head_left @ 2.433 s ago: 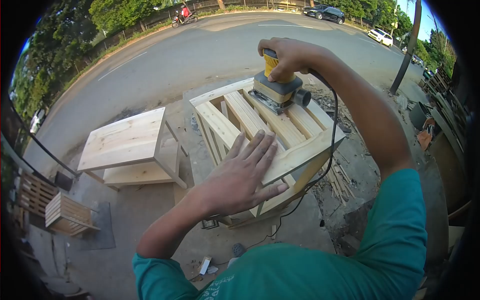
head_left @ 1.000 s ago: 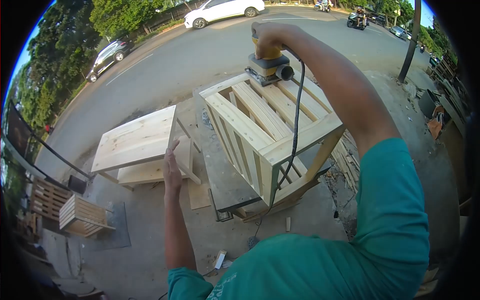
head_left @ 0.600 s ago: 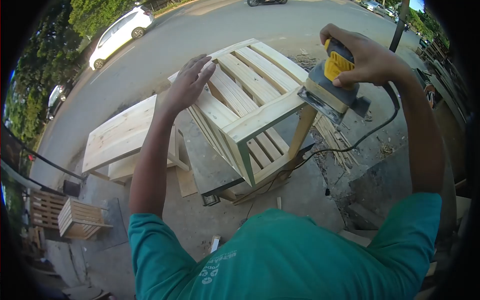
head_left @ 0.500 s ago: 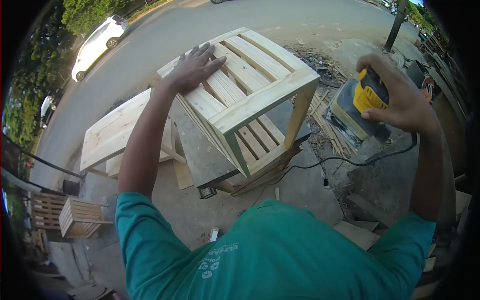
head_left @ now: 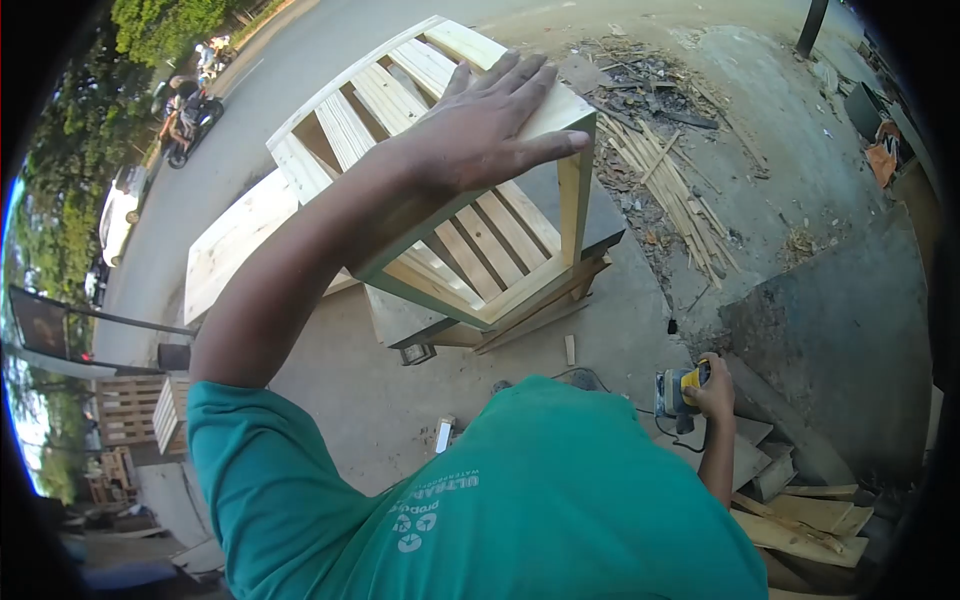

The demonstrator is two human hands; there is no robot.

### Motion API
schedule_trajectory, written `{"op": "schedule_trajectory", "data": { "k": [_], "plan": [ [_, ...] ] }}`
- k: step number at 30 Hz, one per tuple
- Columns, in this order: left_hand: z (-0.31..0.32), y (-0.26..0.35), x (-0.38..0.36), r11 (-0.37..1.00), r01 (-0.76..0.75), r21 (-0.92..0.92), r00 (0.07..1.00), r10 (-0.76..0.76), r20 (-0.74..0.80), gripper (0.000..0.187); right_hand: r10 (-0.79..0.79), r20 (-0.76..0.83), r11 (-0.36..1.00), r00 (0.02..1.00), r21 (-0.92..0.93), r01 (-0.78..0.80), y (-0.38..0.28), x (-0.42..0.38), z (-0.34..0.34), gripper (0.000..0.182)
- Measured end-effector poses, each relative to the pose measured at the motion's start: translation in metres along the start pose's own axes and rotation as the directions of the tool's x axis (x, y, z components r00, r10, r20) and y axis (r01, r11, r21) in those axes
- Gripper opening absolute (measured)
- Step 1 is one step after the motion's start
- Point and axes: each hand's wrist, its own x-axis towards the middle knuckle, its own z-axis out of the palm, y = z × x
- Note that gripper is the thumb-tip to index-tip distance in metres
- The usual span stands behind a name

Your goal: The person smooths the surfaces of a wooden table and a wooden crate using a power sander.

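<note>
My left hand [head_left: 490,125] lies flat, fingers spread, on the near top rail of a slatted wooden crate [head_left: 350,130]. The crate is pale bare wood with gaps between its slats, and its near side is open. It stands on a dark-topped work table [head_left: 400,318]. Low by my right side, well apart from the crate, my right hand [head_left: 713,388] is wrapped round a yellow and black power sander [head_left: 680,392]. Its pad faces left, and a black cord trails from it.
A pale wooden panel piece [head_left: 235,245] stands left of the table. Scrap sticks [head_left: 665,180] and debris litter the ground at right. Wood offcuts [head_left: 805,520] lie near my right side. Motorcycle riders [head_left: 185,110] and a white car [head_left: 120,212] are on the road.
My right hand has lowered the sander from beside the crate to my right side. My left hand has moved right and nearer, from the slats onto the near rail. Motorcycles have come into view.
</note>
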Motion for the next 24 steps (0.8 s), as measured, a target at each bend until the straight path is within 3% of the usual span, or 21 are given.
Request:
{"op": "schedule_trajectory", "data": {
  "k": [3, 6, 7, 10, 14, 15, 18, 19, 22, 24],
  "plan": [
    [0.016, 0.013, 0.025, 0.978, -0.197, 0.073, 0.955, 0.208, -0.211, 0.083, -0.063, -0.019, 0.995, 0.998, 0.076, 0.064, -0.012, 0.023, -0.001, 0.079],
    [-0.019, 0.018, 0.037, 0.985, -0.128, -0.115, 0.989, 0.136, 0.064, 0.061, -0.205, -0.095, 0.973, 0.974, 0.089, 0.214, -0.054, 0.059, -0.026, 0.076],
    [0.008, 0.004, 0.038, 0.952, -0.284, -0.111, 0.935, 0.249, -0.253, 0.049, -0.255, -0.124, 0.96, 0.959, 0.089, 0.266, -0.072, 0.072, -0.035, 0.074],
    [-0.008, 0.011, 0.012, 0.965, -0.232, -0.119, 0.957, 0.205, -0.205, 0.046, -0.429, -0.244, 0.891, 0.87, 0.046, 0.452, -0.123, 0.117, -0.056, 0.07],
    [-0.03, 0.018, -0.037, 0.97, -0.176, -0.169, 0.961, 0.132, -0.242, 0.035, -0.56, -0.298, 0.814, 0.773, -0.027, 0.58, -0.201, 0.167, -0.074, 0.07],
    [-0.036, 0.022, -0.051, 0.981, -0.102, -0.167, 0.975, 0.065, -0.214, 0.03, -0.589, -0.305, 0.794, 0.749, -0.044, 0.606, -0.221, 0.178, -0.076, 0.069],
    [-0.042, 0.021, -0.092, 0.978, -0.033, -0.207, 0.957, -0.029, -0.29, 0.028, -0.67, -0.248, 0.739, 0.7, -0.129, 0.662, -0.275, 0.203, -0.069, 0.068],
    [-0.047, 0.019, -0.107, 0.982, 0.029, -0.185, 0.97, -0.072, -0.232, 0.035, -0.701, -0.23, 0.71, 0.674, -0.144, 0.689, -0.288, 0.212, -0.061, 0.067],
    [-0.047, 0.016, -0.143, 0.963, 0.061, -0.262, 0.942, -0.142, -0.304, 0.049, -0.762, -0.183, 0.647, 0.621, -0.236, 0.725, -0.321, 0.231, -0.036, 0.067],
    [-0.051, 0.015, -0.167, 0.911, 0.231, -0.343, 0.919, -0.32, -0.229, 0.063, -0.782, -0.142, 0.62, 0.606, -0.264, 0.739, -0.334, 0.243, -0.017, 0.068]
  ]
}}
